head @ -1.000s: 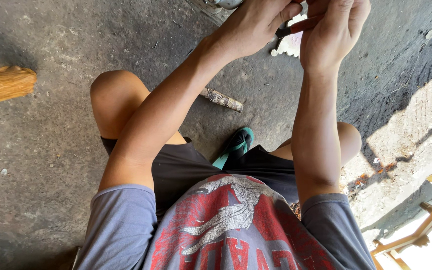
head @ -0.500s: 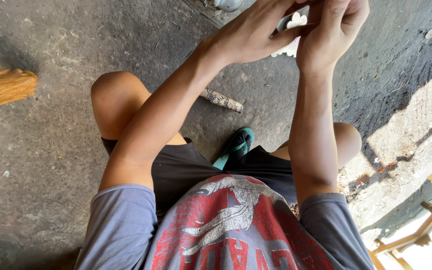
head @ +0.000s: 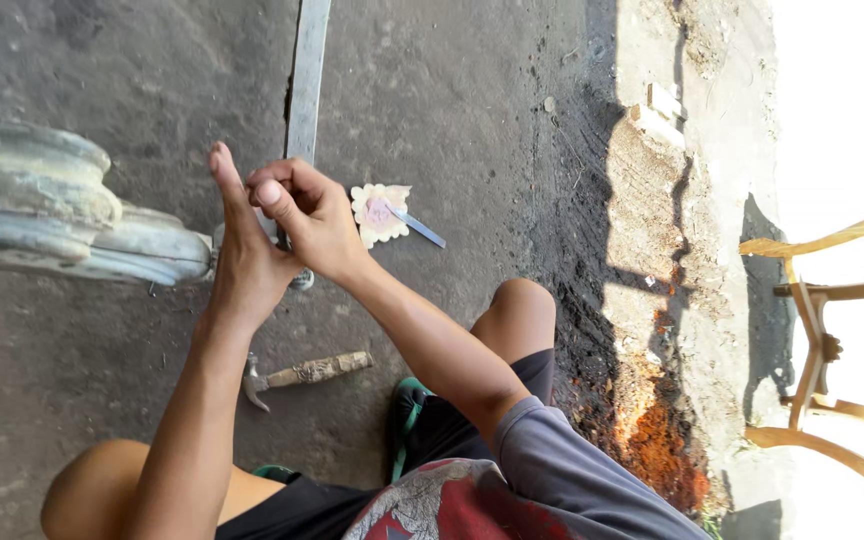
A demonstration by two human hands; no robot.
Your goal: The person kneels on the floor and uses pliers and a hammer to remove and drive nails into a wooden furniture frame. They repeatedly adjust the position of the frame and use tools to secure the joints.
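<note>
Head view: the person sits low over a concrete floor (head: 472, 110), both bare knees bent outward and both forearms reaching forward and up the picture. The left hand (head: 242, 250) is held flat and upright, fingers straight and pressed together, thumb side turned to the right hand; its grip is open and clasps nothing that shows, the palm lying against the end of a pale carved wooden piece (head: 62, 215) that runs off the left edge. The right hand (head: 307, 215) is curled into a loose fist just beside the left palm, knuckles up, thumb tip raised; whether that grip has hold of anything cannot be told, since the fingers hide it. A grey metal strip (head: 307, 70) runs from the hands to the top edge. A hammer (head: 302, 373) lies on the floor below the wrists, untouched. Right of the right hand lies a small flower-shaped ornament (head: 380, 212) with a slim blade (head: 420, 229) on it.
</note>
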